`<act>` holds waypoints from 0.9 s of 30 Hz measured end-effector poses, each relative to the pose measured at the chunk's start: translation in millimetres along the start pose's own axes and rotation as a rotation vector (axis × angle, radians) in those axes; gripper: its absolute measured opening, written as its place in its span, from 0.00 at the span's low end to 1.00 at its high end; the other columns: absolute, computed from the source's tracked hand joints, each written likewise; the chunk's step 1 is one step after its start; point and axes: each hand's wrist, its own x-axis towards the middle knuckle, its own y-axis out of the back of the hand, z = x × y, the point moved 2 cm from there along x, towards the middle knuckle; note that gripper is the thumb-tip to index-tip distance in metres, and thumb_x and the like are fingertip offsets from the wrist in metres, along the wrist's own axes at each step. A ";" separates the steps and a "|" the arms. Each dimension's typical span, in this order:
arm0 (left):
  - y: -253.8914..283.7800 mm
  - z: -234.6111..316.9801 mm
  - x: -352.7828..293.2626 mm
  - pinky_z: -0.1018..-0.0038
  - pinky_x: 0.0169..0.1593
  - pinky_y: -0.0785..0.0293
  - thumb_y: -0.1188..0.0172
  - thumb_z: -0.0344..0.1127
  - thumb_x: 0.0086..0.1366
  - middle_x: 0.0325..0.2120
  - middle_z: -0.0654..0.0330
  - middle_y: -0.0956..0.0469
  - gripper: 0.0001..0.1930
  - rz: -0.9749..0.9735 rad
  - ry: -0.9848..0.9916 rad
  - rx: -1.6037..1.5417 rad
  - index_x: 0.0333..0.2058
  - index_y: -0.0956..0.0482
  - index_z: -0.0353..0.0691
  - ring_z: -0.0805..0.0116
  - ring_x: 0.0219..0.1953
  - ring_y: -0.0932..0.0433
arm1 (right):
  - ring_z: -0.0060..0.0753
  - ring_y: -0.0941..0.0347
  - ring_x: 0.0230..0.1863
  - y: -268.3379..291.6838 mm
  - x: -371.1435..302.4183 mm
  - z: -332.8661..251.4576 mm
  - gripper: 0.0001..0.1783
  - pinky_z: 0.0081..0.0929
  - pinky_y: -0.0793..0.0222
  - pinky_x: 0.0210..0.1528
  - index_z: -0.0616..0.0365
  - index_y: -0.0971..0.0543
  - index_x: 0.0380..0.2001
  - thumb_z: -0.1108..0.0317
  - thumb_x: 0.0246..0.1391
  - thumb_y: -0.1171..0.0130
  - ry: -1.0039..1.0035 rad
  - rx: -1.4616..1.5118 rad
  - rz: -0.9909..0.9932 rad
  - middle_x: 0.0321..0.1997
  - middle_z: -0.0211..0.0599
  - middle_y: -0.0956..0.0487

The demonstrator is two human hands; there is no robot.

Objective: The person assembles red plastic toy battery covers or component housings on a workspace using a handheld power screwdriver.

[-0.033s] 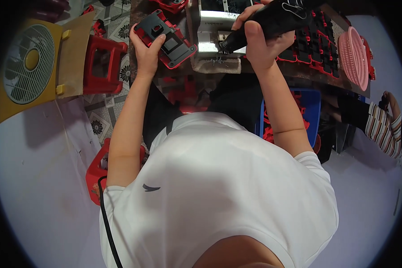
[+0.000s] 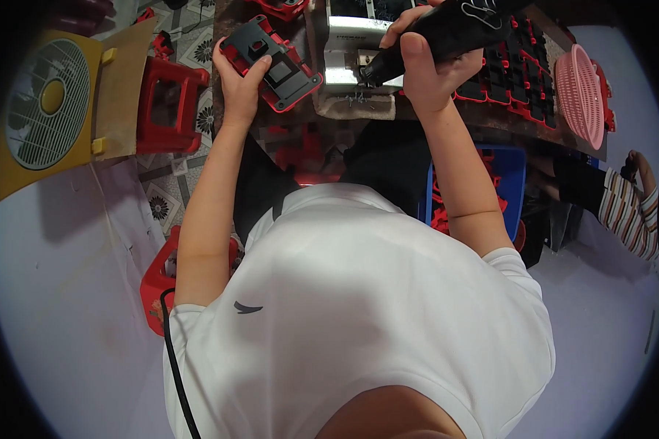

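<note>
From the head camera, think of what you see as a clock. Between 11 and 12 o'clock, your left grip point(image 2: 241, 86) pinches the black and red case point(image 2: 289, 82), with your thumb flat on its top and your fingers round its left side. The case leans a bit, its black face up. At 1 o'clock, your right grip point(image 2: 436, 73) is wrapped tight round the fat black power tool point(image 2: 450, 36). Its thin nose points down toward 8 o'clock, right by the slot in the silver metal box point(image 2: 355, 58) at 12 o'clock. I can't tell if the nose touches the slot.

To do this bit well, keep your right wrist soft and line the nose up straight with the slot. Don't shove, or the nose may slip. Hold the case level and keep your left thumb away from its holes. Watch the little gray bits point(image 2: 359, 99) on the cloth point(image 2: 381, 110) below the box; they could roll under things. The rows of black and red parts point(image 2: 512, 80) sit at 2 o'clock on the tabletop, so don't let your elbow bump them.
</note>
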 end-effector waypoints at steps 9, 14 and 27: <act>5.4 3.4 4.0 0.71 0.57 0.36 0.35 0.34 0.54 0.51 0.53 0.34 0.42 -0.039 -0.039 -0.017 0.62 0.52 0.35 0.65 0.52 0.32 | 0.23 0.29 0.19 -4.3 19.1 33.7 0.15 0.24 0.30 0.21 0.60 0.31 0.36 0.63 0.54 0.37 -0.259 0.639 -0.072 0.22 0.33 0.26; 0.4 -0.1 -1.1 0.71 0.58 0.36 0.36 0.34 0.55 0.53 0.54 0.35 0.45 -0.034 -0.019 -0.103 0.64 0.58 0.36 0.66 0.53 0.33 | 0.27 0.27 0.22 -51.5 4.0 -18.1 0.26 0.24 0.28 0.24 0.62 0.34 0.48 0.58 0.55 0.37 -0.314 0.306 0.027 0.26 0.38 0.25; 1.6 8.7 -4.3 0.69 0.58 0.36 0.38 0.32 0.55 0.53 0.51 0.37 0.45 -0.032 -0.060 -0.124 0.63 0.60 0.34 0.64 0.54 0.33 | 0.31 0.26 0.24 -82.0 -20.5 8.1 0.28 0.27 0.25 0.26 0.66 0.37 0.48 0.58 0.55 0.39 -0.114 0.201 -0.247 0.29 0.43 0.24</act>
